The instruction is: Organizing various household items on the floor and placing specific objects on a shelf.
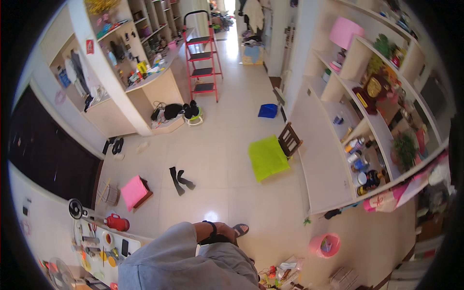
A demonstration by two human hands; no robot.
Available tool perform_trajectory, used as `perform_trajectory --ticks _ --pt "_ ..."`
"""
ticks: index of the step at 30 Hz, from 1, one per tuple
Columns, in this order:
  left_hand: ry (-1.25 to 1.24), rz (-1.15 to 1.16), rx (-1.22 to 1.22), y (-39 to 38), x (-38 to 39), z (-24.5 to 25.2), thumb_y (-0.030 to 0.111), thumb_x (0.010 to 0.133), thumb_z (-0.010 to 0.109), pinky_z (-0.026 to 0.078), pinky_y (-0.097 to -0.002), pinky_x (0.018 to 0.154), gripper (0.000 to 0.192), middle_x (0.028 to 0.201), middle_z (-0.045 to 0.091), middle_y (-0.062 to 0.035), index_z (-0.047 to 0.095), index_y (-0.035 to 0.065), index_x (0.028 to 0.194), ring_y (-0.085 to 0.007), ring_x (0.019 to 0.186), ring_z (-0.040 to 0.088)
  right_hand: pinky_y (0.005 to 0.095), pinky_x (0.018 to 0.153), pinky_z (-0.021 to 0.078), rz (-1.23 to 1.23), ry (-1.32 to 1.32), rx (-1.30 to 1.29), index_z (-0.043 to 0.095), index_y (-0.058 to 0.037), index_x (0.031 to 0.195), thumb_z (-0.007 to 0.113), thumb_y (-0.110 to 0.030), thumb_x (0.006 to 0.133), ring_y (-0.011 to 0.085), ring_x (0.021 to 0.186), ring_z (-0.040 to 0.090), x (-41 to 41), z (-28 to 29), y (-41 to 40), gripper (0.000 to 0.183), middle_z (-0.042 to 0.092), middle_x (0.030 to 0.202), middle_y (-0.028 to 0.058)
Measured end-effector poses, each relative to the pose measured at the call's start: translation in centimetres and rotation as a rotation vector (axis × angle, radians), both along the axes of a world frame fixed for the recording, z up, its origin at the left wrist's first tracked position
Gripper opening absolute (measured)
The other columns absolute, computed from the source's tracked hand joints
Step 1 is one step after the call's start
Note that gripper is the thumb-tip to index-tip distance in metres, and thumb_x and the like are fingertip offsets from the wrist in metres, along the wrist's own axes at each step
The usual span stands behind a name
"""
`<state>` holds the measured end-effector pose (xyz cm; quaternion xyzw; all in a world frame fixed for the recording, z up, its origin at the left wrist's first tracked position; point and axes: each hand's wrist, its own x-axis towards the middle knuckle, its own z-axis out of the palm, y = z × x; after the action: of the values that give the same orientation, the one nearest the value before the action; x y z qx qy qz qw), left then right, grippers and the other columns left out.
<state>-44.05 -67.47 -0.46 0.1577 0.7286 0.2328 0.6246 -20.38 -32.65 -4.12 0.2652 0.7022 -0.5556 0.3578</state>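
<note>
My left hand (227, 232), below a black wristband, is bent in front of my grey shirt (163, 257), near dark clothing at my lap. Its fingers are mostly hidden, so what it holds cannot be told. My right hand cannot be made out. One foot in a dark sandal (241, 229) shows just beyond the left hand. On the tiled floor ahead lie two long black cloth pieces (177, 181), possibly socks or stockings. Left of them stands a low seat with a pink cushion (134, 192); to the right is a wooden chair with a lime-green cover (268, 157).
A cluttered table (136, 246) with a red thermos jug (116, 222) stands at left. A pink bin (324, 245) and scattered litter (284, 272) are at lower right. Farther off are a red stepladder (201, 56), a blue dustpan (268, 111) and shelving (377, 127).
</note>
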Motion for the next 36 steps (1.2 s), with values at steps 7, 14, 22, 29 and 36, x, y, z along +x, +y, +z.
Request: perform_trajectory --ticks 7,14,22,29,36 --pt "0.248 -0.377 0.618 -2.5 1.1 -8.4 0.030 0.084 0.064 0.050 -0.0382 0.079 0.035 0.095 0.072 -0.0100 0.071 0.0019 0.103 -0.0226 0.084 0.062 0.0315 0.076 0.0526 -0.169 0.047 -0.003 0.071 -0.0016 0.101 0.068 -0.025 0.087 0.0165 0.083 0.067 7.9 -1.6 -0.2 0.028 0.073 0.089 0.0090" --pt "0.083 -0.398 -0.017 7.4 0.0 1.3 0.030 0.081 0.055 0.051 -0.0400 0.083 0.038 0.101 0.072 -0.0130 0.071 0.0040 0.104 -0.0232 0.093 0.067 0.0303 0.079 0.0533 -0.212 0.129 0.126 0.072 -0.0009 0.104 0.068 -0.023 0.089 0.0147 0.086 0.067 12.6 -0.7 -1.7 0.027 0.073 0.091 0.0081" --pt "0.188 -0.542 0.128 14.3 -2.1 1.1 0.028 0.081 0.068 0.052 -0.0386 0.074 0.026 0.086 0.071 -0.0104 0.072 0.0068 0.096 -0.0222 0.081 0.065 0.0390 0.090 0.0507 -0.064 0.458 0.321 0.070 -0.0060 0.099 0.054 -0.028 0.093 0.0305 0.100 0.066 16.2 -6.1 -3.1 0.028 0.071 0.102 0.0135" --pt "0.073 -0.642 0.112 18.9 -6.4 -1.5 0.017 0.083 0.067 0.051 -0.0345 0.076 0.021 0.085 0.069 -0.0125 0.067 -0.0001 0.095 -0.0200 0.081 0.064 0.0403 0.082 0.0530 -0.502 0.417 0.312 0.071 -0.0094 0.101 0.058 -0.027 0.093 0.0287 0.094 0.067 12.2 -3.3 -3.2 0.023 0.070 0.097 0.0151" --pt "0.003 -0.852 -0.165 29.6 -9.6 2.7 0.017 0.081 0.067 0.047 -0.0283 0.071 0.019 0.080 0.064 -0.0011 0.067 0.0002 0.090 -0.0107 0.077 0.057 0.0374 0.082 0.0533 -1.012 0.164 0.068 0.071 -0.0053 0.097 0.065 -0.021 0.087 0.0264 0.090 0.068 9.1 -0.1 -6.6 0.020 0.071 0.093 0.0137"
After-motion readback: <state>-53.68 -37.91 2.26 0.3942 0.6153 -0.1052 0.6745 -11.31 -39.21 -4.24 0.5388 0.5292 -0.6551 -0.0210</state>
